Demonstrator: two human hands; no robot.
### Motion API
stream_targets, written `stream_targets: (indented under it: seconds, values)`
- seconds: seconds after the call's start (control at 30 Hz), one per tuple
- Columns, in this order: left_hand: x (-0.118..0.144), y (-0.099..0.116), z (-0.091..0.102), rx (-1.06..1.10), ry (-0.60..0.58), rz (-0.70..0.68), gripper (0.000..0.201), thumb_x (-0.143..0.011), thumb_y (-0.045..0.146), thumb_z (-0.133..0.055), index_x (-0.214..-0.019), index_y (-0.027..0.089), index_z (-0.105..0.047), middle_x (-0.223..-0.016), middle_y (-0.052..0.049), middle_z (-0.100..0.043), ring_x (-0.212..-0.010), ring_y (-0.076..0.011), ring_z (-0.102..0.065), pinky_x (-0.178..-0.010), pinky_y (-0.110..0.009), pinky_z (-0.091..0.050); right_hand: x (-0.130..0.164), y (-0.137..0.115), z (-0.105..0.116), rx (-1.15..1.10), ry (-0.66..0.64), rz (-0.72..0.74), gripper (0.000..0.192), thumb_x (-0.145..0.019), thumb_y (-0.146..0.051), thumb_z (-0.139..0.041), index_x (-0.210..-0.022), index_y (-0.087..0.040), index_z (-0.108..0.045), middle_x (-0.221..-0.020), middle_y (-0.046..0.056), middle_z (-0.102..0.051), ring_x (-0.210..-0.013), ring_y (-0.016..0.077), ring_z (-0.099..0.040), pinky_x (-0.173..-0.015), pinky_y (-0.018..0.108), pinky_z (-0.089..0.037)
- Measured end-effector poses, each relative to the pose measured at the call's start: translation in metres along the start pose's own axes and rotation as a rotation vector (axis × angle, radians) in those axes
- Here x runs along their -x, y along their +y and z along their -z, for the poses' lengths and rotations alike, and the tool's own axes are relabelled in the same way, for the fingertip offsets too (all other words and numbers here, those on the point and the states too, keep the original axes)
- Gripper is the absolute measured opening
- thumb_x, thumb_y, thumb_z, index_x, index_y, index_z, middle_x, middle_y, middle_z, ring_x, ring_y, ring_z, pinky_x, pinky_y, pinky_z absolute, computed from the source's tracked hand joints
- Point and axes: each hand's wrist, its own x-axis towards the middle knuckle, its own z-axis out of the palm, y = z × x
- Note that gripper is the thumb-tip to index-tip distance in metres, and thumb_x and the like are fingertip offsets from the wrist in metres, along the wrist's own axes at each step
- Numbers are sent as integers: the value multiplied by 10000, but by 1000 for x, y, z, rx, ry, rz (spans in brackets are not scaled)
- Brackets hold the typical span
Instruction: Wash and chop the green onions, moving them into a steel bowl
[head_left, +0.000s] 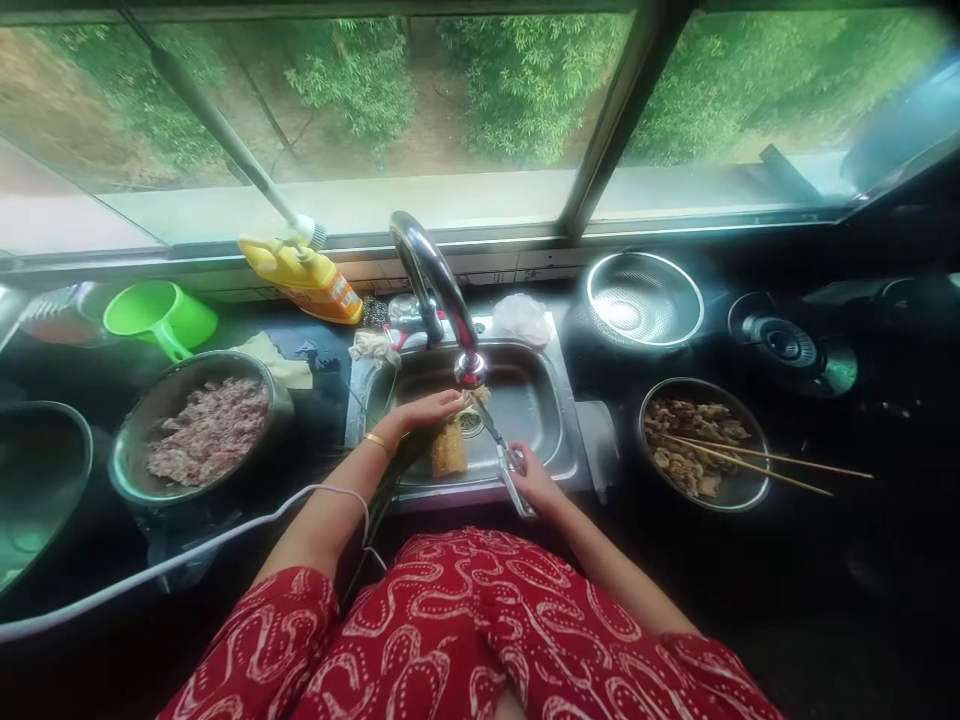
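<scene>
Over the steel sink, my right hand is closed round the handles of metal scissors, whose blades point up and left under the tap. My left hand reaches in from the left, a gold bangle on its wrist. Its fingers are pressed together by the blade tips, at a small pale piece; whether they grip it is hard to see. Below that hand, a rough yellow-brown piece, like loofah or sponge, lies in the basin near the drain.
To the left stand a bowl of minced meat, a green plastic mug and a yellow bottle. At right are a perforated steel colander and a bowl of brown food pieces with chopsticks across it. A white cable crosses my left arm.
</scene>
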Motion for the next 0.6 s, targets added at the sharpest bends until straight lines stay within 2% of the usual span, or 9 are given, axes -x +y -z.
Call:
stream_targets:
  seconds: [0.07, 0.13, 0.23, 0.4, 0.5, 0.6]
  values:
    - [5, 1, -6, -84, -6, -20, 458, -725, 526, -677, -1017, 185, -584, -783, 15, -587, -677, -114, -536, -604, -214, -439, 2, 1, 1, 23, -4, 14, 553, -637, -319, -698, -1122, -210, -456, -814, -18, -649, -687, 151, -586, -693, 298, -448]
    - [7, 1, -10, -141, 76, -65, 449, -718, 521, -676, -996, 179, -593, -812, 8, -588, -691, -115, -529, -600, -211, -437, 4, 2, 2, 15, -15, 29, 545, -637, -314, -701, -1112, -211, -456, -825, -13, -657, -690, 153, -589, -692, 299, -449]
    - [8, 3, -13, -133, 208, -97, 442, -755, 568, -606, -882, 145, -604, -745, 3, -550, -638, -111, -499, -568, -225, -434, 9, 6, 3, -41, -39, 52, 520, -650, -321, -694, -1101, -217, -457, -818, -18, -659, -692, 149, -592, -683, 289, -447]
    - [11, 5, -13, -137, 320, -108, 436, -783, 575, -573, -735, 141, -560, -666, 3, -512, -601, -105, -472, -545, -226, -405, 19, 9, 5, -119, -62, 48, 560, -634, -342, -720, -1115, -218, -462, -789, -30, -654, -732, 159, -609, -697, 289, -452]
    - [14, 4, -14, -189, 422, -81, 369, -816, 518, -557, -732, 161, -522, -649, 4, -513, -571, -105, -489, -533, -226, -391, 22, 9, 6, -147, -66, 60, 559, -629, -364, -720, -1120, -211, -502, -824, -7, -665, -793, 177, -620, -756, 311, -462]
    - [16, 4, -17, -233, 492, -38, 312, -838, 471, -548, -734, 181, -499, -639, 2, -520, -555, -110, -511, -529, -227, -392, 21, 7, 5, -148, -34, 95, 538, -608, -357, -723, -1101, -203, -573, -950, 33, -681, -919, 206, -621, -843, 332, -459]
